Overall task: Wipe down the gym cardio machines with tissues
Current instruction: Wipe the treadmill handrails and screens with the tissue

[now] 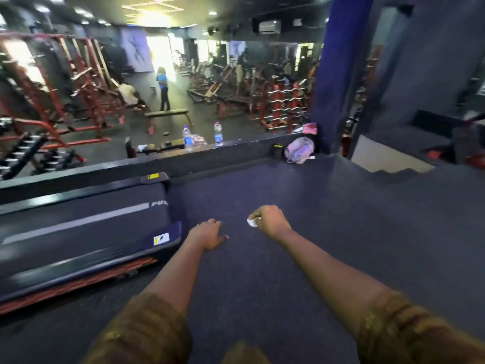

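Both my arms reach forward over the dark rubber floor. My right hand (270,222) grips a small crumpled white tissue (252,222), which pokes out at the thumb side. My left hand (208,233) hangs with relaxed fingers and holds nothing. It is just right of the rear end of a treadmill (86,232), apart from it. The treadmill's dark belt and side rails run off to the left, blurred by motion.
A low black ledge (236,151) ahead carries two water bottles (188,138), a dark flask and a pink bag (300,150). Below lie red weight racks, benches and two people. A blue pillar (338,74) and steps down stand right.
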`<state>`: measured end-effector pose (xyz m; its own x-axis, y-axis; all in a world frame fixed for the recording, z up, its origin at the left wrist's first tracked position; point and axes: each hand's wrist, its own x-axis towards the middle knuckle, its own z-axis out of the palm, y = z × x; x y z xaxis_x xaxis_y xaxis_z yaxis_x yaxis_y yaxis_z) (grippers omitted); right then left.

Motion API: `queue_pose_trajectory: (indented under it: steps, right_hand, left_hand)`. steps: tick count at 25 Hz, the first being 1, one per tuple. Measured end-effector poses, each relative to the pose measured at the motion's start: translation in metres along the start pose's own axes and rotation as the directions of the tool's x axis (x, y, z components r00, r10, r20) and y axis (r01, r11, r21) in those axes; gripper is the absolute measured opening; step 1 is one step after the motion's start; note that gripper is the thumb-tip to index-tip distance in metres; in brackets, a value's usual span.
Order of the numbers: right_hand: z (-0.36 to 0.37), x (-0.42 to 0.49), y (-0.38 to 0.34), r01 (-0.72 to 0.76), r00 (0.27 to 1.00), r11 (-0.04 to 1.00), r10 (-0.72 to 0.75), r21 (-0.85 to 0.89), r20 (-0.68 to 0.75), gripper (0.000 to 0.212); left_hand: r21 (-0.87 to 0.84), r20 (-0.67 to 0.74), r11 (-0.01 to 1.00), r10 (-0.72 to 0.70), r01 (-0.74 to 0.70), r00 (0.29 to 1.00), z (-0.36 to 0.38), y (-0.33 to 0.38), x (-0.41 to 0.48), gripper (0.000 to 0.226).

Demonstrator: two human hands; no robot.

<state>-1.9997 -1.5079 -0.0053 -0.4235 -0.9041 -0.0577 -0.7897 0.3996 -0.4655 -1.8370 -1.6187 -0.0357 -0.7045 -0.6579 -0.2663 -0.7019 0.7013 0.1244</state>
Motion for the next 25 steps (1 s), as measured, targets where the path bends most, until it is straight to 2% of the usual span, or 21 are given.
queue_pose_trajectory:
  steps: [4, 9, 13, 18, 21, 25]
  right_hand:
    - [-0.002, 0.051, 0.016, 0.074, 0.992, 0.996, -0.080, 0.058, 0.098, 0.019]
    - [0.012, 0.114, -0.024, 0.270, 0.942, 0.960, -0.278, 0.070, 0.190, 0.021]
    - [0.040, 0.197, -0.089, 0.431, 0.873, 0.899, -0.436, 0.072, 0.220, 0.027]
    - [0.074, 0.293, -0.212, 0.598, 0.731, 0.779, -0.627, 0.189, 0.270, 0.018]
    - [0.098, 0.325, -0.294, 0.713, 0.590, 0.649, -0.760, 0.265, 0.272, 0.020]
    - [0.142, 0.347, -0.393, 0.790, 0.427, 0.507, -0.858, 0.344, 0.284, 0.020]
  left_hand:
    - [-0.024, 0.107, 0.992, -0.124, 0.127, 0.987, -0.012, -0.004, 0.020, 0.058]
    - [-0.037, 0.061, 0.957, -0.285, 0.287, 0.957, -0.033, -0.043, 0.046, 0.051]
    - [-0.097, 0.018, 0.888, -0.450, 0.450, 0.893, -0.048, -0.124, 0.070, 0.057]
    - [-0.203, -0.027, 0.745, -0.653, 0.636, 0.757, -0.085, -0.246, 0.061, 0.057]
    - [-0.264, -0.019, 0.629, -0.761, 0.731, 0.648, -0.102, -0.310, 0.036, 0.057]
    - [-0.305, -0.024, 0.475, -0.870, 0.825, 0.492, -0.112, -0.380, -0.010, 0.053]
